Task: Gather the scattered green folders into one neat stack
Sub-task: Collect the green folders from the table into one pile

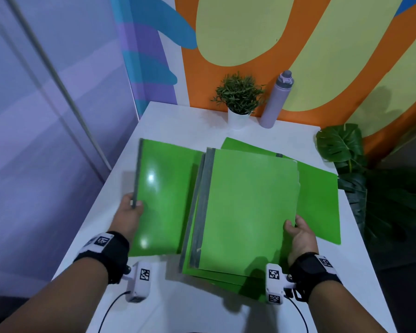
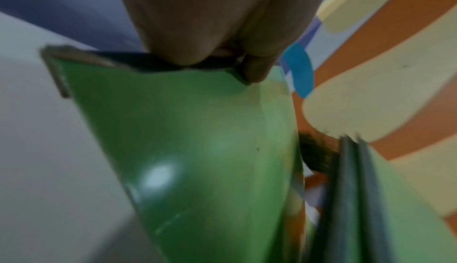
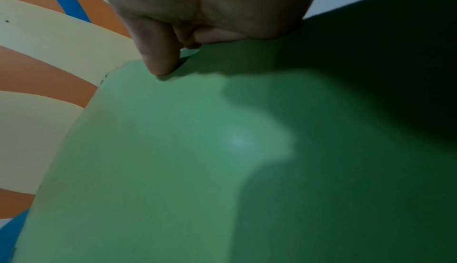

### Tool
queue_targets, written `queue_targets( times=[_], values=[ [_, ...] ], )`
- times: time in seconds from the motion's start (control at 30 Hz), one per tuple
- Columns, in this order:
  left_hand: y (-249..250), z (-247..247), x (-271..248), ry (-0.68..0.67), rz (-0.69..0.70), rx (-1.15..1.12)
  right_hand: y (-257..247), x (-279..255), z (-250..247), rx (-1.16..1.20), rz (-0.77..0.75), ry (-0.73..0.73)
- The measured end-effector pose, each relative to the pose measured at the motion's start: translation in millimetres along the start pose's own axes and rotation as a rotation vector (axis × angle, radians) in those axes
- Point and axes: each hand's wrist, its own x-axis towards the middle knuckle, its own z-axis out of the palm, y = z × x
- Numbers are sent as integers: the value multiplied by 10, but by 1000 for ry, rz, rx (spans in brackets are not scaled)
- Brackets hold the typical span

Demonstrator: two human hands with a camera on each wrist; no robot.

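Left hand (image 1: 129, 216): pinches glossy folder (image 1: 162, 195) by its spine edge
Right hand (image 1: 299, 236): grips stacked folders (image 1: 245, 207) at their right edge

Both forearms reach forward, wrists strapped with camera bands. The left hand (image 1: 128, 216) pinches a folder's spine edge — thumb on top. The right hand (image 1: 299, 235) grips another folder's right edge — fingers curled underneath.

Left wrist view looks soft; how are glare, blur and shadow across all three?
Head: sharp, glare spot on the glossy folder gripped by the left hand. Left wrist: motion-blurred, same glare. Right wrist: the right hand casts heavy shadow over the top folder.
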Motion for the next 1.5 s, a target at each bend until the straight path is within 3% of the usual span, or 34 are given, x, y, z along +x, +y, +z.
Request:
queue_targets(
  times=[0.1, 0.33, 0.5, 0.57, 0.67, 0.8, 0.9, 1.0, 1.1, 1.2, 1.33, 1.5],
  values=[
    [91, 223, -145, -160, -8, -112, 18, 36, 135, 2, -20, -39],
    [311, 434, -362, -396, -60, -248, 69, 24, 289, 71, 166, -74],
    [303, 442, -375, -516, -119, -168, 105, 17, 403, 19, 116, -95],
    [318, 419, -382, -570, -146, -11, 89, 2, 491, -18, 128, -87],
    [347, 428, -372, -420, -35, 153, 24, -27, 654, -91, 34, -153],
    [293, 346, -219, -190, -52, 52, -95, 42, 791, -227, -88, -271],
    [232, 300, -158, -105, -61, 24, -65, 303, 750, -637, -153, -239],
    [156, 280, -135, -39, -54, 58, 103, 607, 617, -1134, -86, -181],
    [107, 259, -137, -23, -54, 58, 218, 793, 530, -1328, -65, -138],
    [107, 240, -115, -38, -48, 45, 289, 813, 528, -1457, -80, -232],
    [168, 259, -67, -42, -31, 11, 411, 643, 400, -1526, -76, -332],
    [108, 298, 34, -56, -85, -22, 523, 398, -4, -1500, -199, -362]
  ],
)
